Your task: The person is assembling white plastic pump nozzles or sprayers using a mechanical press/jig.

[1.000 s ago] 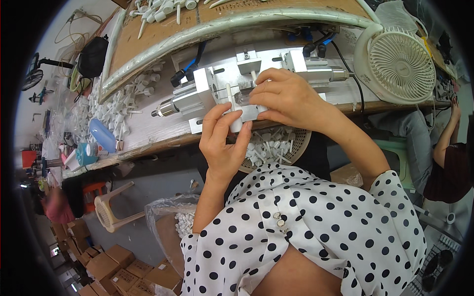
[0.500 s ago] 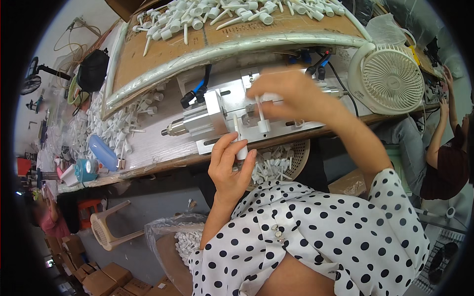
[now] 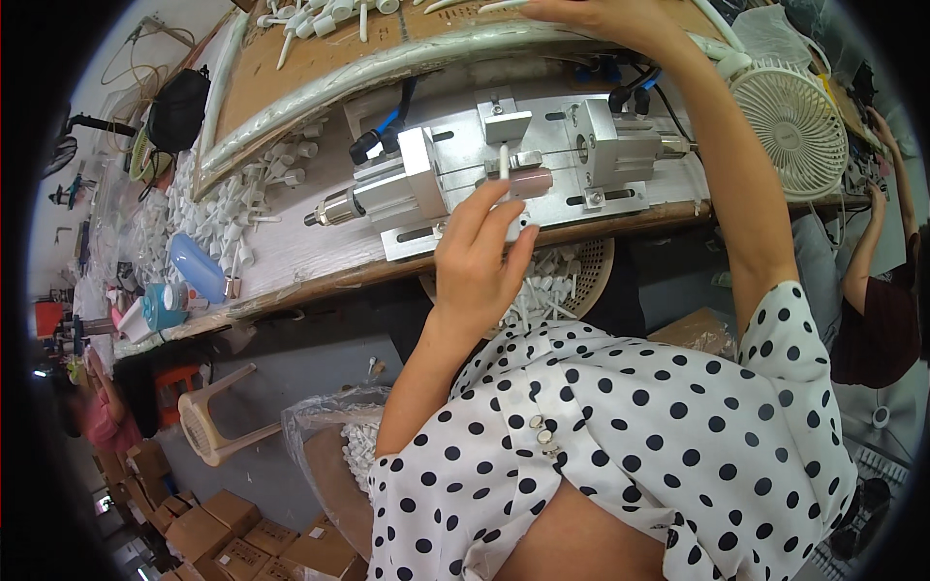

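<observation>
My left hand (image 3: 475, 257) is closed around a white plastic cap with a thin stem (image 3: 504, 163), its stem pointing up and away from me. It is at the front of a metal clamping fixture (image 3: 455, 189), beside a pinkish see-through block (image 3: 531, 182) in the fixture's middle. At the top edge of the picture, my right hand (image 3: 605, 17) reaches over a cardboard tray (image 3: 436, 29) bearing more white stemmed caps (image 3: 325, 17). Its fingertips are near a white stem there; the picture's edge cuts the hand off, so its grip is unclear.
A round basket (image 3: 603, 271) of white caps is below the bench's front edge. More caps (image 3: 228, 218) lie heaped on the bench at the left, beside a blue bottle-like item (image 3: 197, 268). A white fan (image 3: 783, 131) stands at the right. Another person (image 3: 877, 281) sits farther right.
My right hand has gone from the fixture, where it had a white stemmed cap, up to the tray. My left hand has moved right and up, still holding its cap, toward the pinkish block.
</observation>
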`<state>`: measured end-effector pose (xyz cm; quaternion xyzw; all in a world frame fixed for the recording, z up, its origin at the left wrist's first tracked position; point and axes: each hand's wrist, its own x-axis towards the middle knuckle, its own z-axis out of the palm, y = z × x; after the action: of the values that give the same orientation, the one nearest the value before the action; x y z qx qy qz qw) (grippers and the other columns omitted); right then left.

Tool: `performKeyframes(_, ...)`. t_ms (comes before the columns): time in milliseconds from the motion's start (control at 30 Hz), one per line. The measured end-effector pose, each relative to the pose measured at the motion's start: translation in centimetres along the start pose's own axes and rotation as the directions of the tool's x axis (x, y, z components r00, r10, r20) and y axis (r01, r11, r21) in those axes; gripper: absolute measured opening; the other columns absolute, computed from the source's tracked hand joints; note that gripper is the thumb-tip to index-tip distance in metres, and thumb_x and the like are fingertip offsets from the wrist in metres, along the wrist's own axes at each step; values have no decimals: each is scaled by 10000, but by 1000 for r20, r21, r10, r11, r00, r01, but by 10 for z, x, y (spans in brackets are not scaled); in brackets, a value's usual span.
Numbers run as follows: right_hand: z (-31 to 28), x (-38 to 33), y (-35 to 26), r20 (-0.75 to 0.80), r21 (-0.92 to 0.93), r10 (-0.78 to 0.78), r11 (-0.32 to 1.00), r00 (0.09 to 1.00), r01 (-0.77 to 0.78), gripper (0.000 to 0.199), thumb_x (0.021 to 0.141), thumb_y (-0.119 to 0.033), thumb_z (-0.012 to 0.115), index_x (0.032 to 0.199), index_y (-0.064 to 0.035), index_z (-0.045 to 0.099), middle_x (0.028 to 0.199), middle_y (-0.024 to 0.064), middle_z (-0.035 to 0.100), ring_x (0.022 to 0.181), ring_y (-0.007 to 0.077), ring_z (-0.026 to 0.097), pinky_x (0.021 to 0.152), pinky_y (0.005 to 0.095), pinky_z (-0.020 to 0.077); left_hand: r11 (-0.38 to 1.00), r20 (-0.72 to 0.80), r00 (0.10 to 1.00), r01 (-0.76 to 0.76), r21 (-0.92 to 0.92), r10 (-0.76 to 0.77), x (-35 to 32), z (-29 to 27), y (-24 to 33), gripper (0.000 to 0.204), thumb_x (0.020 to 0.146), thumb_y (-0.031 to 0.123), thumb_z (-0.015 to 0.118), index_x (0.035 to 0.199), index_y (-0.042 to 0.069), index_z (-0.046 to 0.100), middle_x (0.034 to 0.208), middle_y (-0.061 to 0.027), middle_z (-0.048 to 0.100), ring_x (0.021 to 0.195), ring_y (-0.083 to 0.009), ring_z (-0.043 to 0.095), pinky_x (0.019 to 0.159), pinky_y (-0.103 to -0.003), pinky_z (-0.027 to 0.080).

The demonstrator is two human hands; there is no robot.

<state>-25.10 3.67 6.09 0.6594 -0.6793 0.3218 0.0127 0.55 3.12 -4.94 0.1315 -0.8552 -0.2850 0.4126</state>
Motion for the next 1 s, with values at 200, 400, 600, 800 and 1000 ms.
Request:
performKeyframes(200,-14,-45,-20,-29,406,277,881,960,-242,176,769,-166,678,830,-7,631,714,18,609,650,82,547,571,224,439,979,97,994,-64,192,46,16,19,7,230,716,30,655,919,-24,561,1050,-178,534,882,-328,580,731,-354,483)
performKeyframes(400,-14,-66,-21,24,722,428,618,904,-311,160,796,-154,662,866,-16,625,724,18,608,644,70,547,563,198,439,973,128,991,-5,231,-25,20,22,12,211,720,42,653,897,-19,556,1053,-173,518,867,-326,579,715,-359,479)
performKeyframes(600,24,-92,-52,-188,301,-284,895,940,330,208,674,-158,718,797,-26,614,705,58,612,675,165,602,591,251,466,993,-5,999,-31,109,32,3,17,10,260,673,15,705,911,-7,601,1035,-145,554,878,-282,585,734,-343,479)
performKeyframes(800,73,-106,-50,38,5,-465,885,885,465,289,628,-234,724,766,-42,559,794,90,588,866,251,572,732,332,468,987,3,1000,25,160,-26,-64,-12,12,245,655,13,724,878,-3,621,1040,-157,570,889,-275,585,757,-310,476)
performKeyframes(1000,83,-98,-51,15,-153,-464,874,886,461,279,599,-254,731,707,-83,539,621,26,575,720,193,562,630,320,462,976,51,986,149,159,-159,-132,-18,0,252,663,19,718,895,6,622,1050,-159,567,885,-279,591,732,-318,484)
